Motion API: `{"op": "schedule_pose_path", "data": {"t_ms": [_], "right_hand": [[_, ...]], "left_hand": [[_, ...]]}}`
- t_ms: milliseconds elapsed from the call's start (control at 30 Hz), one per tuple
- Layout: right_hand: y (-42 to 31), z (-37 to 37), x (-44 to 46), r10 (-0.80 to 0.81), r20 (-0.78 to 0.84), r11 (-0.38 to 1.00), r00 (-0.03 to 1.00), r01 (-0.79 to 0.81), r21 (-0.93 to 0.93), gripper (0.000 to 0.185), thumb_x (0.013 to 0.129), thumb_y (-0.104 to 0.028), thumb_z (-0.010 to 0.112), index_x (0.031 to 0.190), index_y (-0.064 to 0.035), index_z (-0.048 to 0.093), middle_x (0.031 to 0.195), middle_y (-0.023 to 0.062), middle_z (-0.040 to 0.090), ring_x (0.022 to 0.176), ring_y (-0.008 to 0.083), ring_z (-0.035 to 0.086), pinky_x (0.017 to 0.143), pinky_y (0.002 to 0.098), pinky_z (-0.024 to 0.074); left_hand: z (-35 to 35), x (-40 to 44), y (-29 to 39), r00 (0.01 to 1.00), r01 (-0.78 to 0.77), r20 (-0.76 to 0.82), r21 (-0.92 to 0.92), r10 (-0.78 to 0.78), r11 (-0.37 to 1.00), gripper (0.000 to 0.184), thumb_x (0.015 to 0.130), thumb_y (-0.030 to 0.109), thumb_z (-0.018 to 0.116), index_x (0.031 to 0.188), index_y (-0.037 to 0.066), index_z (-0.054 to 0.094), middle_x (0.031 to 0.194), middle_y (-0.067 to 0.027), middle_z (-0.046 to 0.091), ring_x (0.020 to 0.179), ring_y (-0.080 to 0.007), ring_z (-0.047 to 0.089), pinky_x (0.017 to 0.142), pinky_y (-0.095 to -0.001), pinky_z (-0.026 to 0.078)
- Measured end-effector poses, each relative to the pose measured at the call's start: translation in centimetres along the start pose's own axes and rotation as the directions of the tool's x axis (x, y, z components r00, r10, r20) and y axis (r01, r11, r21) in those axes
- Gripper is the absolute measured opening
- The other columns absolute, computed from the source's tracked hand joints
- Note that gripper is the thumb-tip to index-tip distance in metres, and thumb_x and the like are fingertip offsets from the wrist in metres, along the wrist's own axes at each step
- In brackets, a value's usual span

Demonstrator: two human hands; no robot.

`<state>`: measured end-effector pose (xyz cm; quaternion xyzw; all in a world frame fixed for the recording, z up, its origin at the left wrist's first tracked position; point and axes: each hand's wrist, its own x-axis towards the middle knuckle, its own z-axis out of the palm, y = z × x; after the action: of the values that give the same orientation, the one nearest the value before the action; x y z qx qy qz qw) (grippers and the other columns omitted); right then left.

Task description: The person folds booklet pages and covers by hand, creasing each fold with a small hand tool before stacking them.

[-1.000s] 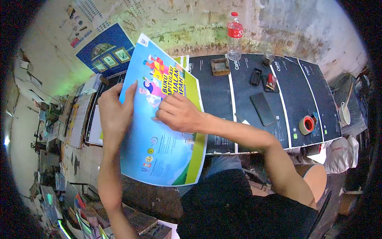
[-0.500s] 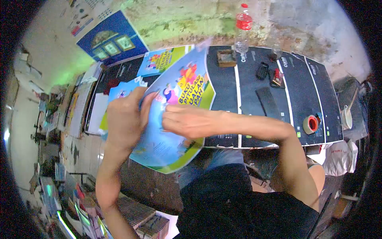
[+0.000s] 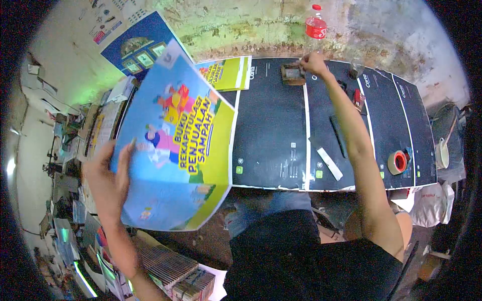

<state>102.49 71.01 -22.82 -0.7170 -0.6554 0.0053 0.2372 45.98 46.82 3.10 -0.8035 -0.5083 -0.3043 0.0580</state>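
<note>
My left hand (image 3: 111,173) grips a large printed cover sheet (image 3: 206,145) by its left edge, thumb on the front. The sheet is blue and green with yellow and dark lettering, held up at a tilt, its lower part bending. My right hand (image 3: 315,64) is stretched far across the table, fingers drawn together at the right rim of a small wooden box (image 3: 292,75). Whatever those fingertips pinch is too small to make out. Just behind that hand stands a clear plastic bottle (image 3: 316,29) with a red label and cap.
More printed covers (image 3: 233,72) lie at the back of the black-topped table (image 3: 268,130). A white blade-like strip (image 3: 329,163), a dark flat case (image 3: 339,134) and a tape roll (image 3: 397,162) rest to the right. Bundled stacks (image 3: 175,276) sit low at left.
My right hand has left the sheet and reached out to the wooden box. My left hand has moved left and down with the sheet, which now faces me more openly.
</note>
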Motion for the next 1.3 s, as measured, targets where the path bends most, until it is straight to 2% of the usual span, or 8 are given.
{"op": "schedule_pose_path", "data": {"t_ms": [300, 467, 567, 767, 833, 867, 1100, 1300], "right_hand": [[1.6, 5.3, 3.4, 0.17, 0.092, 0.985, 0.981, -0.167, -0.045, 0.038, 0.079, -0.04, 0.077, 0.083, -0.0024, 0.077, 0.077, 0.0192, 0.072, 0.077, 0.0305, 0.073, 0.075, 0.043, 0.0559], [3.9, 4.2, 2.8, -0.067, 0.033, 0.997, 0.997, 0.068, -0.041, 0.037, 0.083, -0.039, 0.074, 0.09, -0.003, 0.076, 0.084, 0.0183, 0.074, 0.079, 0.029, 0.073, 0.072, 0.0411, 0.0556], [-2.8, -0.9, -1.9, -0.058, -0.265, 0.944, 0.963, 0.139, 0.298, 0.045, 0.089, -0.046, 0.067, 0.098, -0.0025, 0.075, 0.086, 0.0148, 0.074, 0.075, 0.0264, 0.071, 0.068, 0.0379, 0.0549], [-20.1, -11.9, -19.0, -0.163, 0.453, 0.257, 0.877, -0.405, 0.877, 0.045, 0.095, -0.046, 0.065, 0.107, -0.0034, 0.069, 0.089, 0.0037, 0.069, 0.057, 0.0082, 0.054, 0.05, 0.0243, 0.0395], [-20.6, -12.2, -20.5, -0.194, 0.477, 0.294, 0.857, -0.413, 0.862, 0.039, 0.094, -0.038, 0.068, 0.112, -0.003, 0.069, 0.093, 0.0033, 0.07, 0.064, 0.0094, 0.056, 0.058, 0.0273, 0.044], [-20.5, -11.2, -20.4, -0.252, 0.149, 0.423, 0.956, -0.029, 0.905, 0.033, 0.093, -0.03, 0.069, 0.11, -0.0023, 0.07, 0.094, 0.003, 0.071, 0.077, 0.0103, 0.061, 0.072, 0.029, 0.0478], [-23.2, -13.0, -22.1, -0.096, 0.039, 0.132, 0.995, -0.027, 0.991, 0.026, 0.091, -0.023, 0.071, 0.099, 0.0019, 0.074, 0.088, 0.0042, 0.073, 0.079, 0.0082, 0.064, 0.074, 0.0249, 0.0498], [-25.2, -15.0, -23.5, -0.109, 0.01, 0.37, 0.994, 0.031, 0.929, 0.022, 0.089, -0.019, 0.073, 0.091, 0.0032, 0.075, 0.082, 0.0028, 0.072, 0.072, 0.0076, 0.063, 0.065, 0.0245, 0.0487]], "left_hand": [[-1.2, -2.5, -0.5, 0.983, 0.182, 0.019, -0.034, -0.182, 0.983, 0.013, 0.091, 0.006, 0.067, 0.091, -0.007, 0.067, 0.074, -0.0059, 0.066, 0.07, -0.0066, 0.053, 0.064, -0.0262, 0.045], [-1.3, -0.9, -1.1, 0.971, 0.221, -0.048, -0.179, -0.233, 0.959, 0.014, 0.092, 0.009, 0.068, 0.091, -0.006, 0.068, 0.081, -0.0012, 0.066, 0.076, -0.0057, 0.053, 0.069, -0.0233, 0.044], [-1.2, 0.8, -0.1, 0.958, 0.191, -0.18, -0.175, -0.222, 0.966, 0.016, 0.093, 0.011, 0.069, 0.096, -0.004, 0.071, 0.084, -0.0009, 0.067, 0.077, -0.0058, 0.055, 0.071, -0.0236, 0.045], [1.7, 1.2, 0.3, 0.837, 0.158, -0.456, -0.329, -0.303, 0.931, 0.027, 0.094, 0.02, 0.068, 0.105, -0.004, 0.071, 0.1, -0.0064, 0.072, 0.085, -0.0121, 0.062, 0.081, -0.0284, 0.05], [3.5, 0.9, 0.3, 0.775, 0.117, -0.553, -0.348, -0.304, 0.93, 0.028, 0.094, 0.022, 0.068, 0.105, -0.004, 0.071, 0.1, -0.0067, 0.072, 0.085, -0.012, 0.062, 0.08, -0.0281, 0.05], [4.6, 0.8, 0.0, 0.729, 0.069, -0.578, -0.472, -0.367, 0.879, 0.029, 0.096, 0.023, 0.067, 0.105, -0.005, 0.07, 0.099, -0.0073, 0.072, 0.082, -0.0122, 0.062, 0.077, -0.0274, 0.05], [7.8, -3.3, -1.7, 0.659, 0.304, -0.327, -0.708, -0.677, 0.638, 0.034, 0.098, 0.016, 0.064, 0.122, -0.007, 0.061, 0.11, -0.015, 0.069, 0.091, -0.0137, 0.064, 0.079, -0.0262, 0.052], [10.9, -8.0, -2.6, 0.577, 0.425, -0.089, -0.816, -0.812, 0.392, 0.045, 0.099, 0.018, 0.063, 0.134, -0.007, 0.051, 0.123, -0.0174, 0.062, 0.106, -0.0179, 0.06, 0.091, -0.0316, 0.049]]}}
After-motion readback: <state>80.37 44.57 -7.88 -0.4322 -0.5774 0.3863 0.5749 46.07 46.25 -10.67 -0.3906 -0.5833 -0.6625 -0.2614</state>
